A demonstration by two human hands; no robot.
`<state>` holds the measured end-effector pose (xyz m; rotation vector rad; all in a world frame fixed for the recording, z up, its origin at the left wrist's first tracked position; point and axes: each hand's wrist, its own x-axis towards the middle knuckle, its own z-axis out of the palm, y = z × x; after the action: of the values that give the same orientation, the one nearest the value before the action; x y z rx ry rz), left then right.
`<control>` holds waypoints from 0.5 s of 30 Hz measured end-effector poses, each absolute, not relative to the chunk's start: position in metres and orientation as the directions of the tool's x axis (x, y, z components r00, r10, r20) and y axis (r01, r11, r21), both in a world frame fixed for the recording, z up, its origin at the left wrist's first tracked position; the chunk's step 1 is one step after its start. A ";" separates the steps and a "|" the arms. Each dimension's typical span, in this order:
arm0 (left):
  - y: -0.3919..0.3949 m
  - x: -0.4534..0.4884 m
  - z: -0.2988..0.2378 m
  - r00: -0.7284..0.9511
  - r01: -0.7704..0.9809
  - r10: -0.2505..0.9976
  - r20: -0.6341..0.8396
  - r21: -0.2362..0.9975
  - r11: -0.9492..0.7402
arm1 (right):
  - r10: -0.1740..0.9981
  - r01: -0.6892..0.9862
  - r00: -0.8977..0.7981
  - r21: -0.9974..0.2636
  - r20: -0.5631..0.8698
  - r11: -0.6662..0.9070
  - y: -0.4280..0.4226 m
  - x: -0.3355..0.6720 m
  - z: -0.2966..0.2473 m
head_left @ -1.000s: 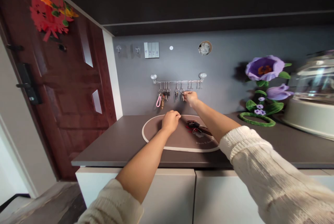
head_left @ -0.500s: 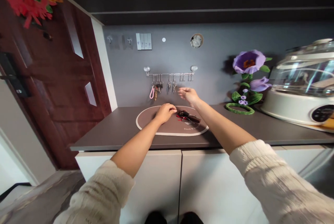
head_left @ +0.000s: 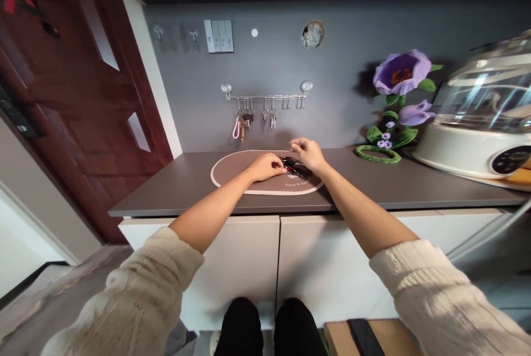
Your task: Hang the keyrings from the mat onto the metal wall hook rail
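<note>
A dark bunch of keys with a red part (head_left: 289, 169) lies on the oval brown mat (head_left: 232, 171) with a pale rim. My left hand (head_left: 266, 168) rests at its left side, thumb and fingers closing on the edge of the bunch. Just above and behind the keys is my right hand (head_left: 310, 154), its fingers curled together; whatever they may hold is too small to make out. On the wall behind, a clear hook rail (head_left: 267, 97) carries several key sets, among them one with a pink loop (head_left: 236, 129). The hooks at its right end hold nothing.
Purple felt flowers (head_left: 401, 74) with a green ring base stand on the grey counter (head_left: 157, 182) at right, beside a white appliance (head_left: 468, 146) with a clear cover. A dark red door (head_left: 95, 124) is at left. A cardboard box (head_left: 344, 338) sits on the floor.
My right hand has come down from beside the hanging keys to above the bunch, its fingers curling in. My left hand has moved right to the bunch. The view has tilted down.
</note>
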<state>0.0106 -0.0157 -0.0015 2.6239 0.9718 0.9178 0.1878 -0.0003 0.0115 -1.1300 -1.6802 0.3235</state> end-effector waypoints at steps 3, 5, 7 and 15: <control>-0.014 0.013 -0.003 0.612 0.516 0.629 0.479 0.361 -0.777 | 0.815 0.536 -0.012 -0.685 0.579 0.494 -0.001 0.185 0.012; -0.012 0.014 -0.004 0.606 0.522 0.633 0.481 0.360 -0.773 | 0.818 0.536 -0.009 -0.688 0.575 0.489 -0.002 0.184 0.012; -0.010 0.014 -0.005 0.598 0.531 0.644 0.476 0.367 -0.764 | 0.822 0.529 -0.006 -0.696 0.569 0.485 -0.001 0.184 0.010; -0.012 0.009 -0.001 0.558 0.501 0.663 0.499 0.434 -0.749 | 0.832 0.527 -0.025 -0.700 0.554 0.482 0.003 0.184 0.006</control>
<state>0.0088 -0.0119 -0.0005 2.5519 0.9718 0.9687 0.1837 0.0032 0.0058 -1.1740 -1.6900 0.3680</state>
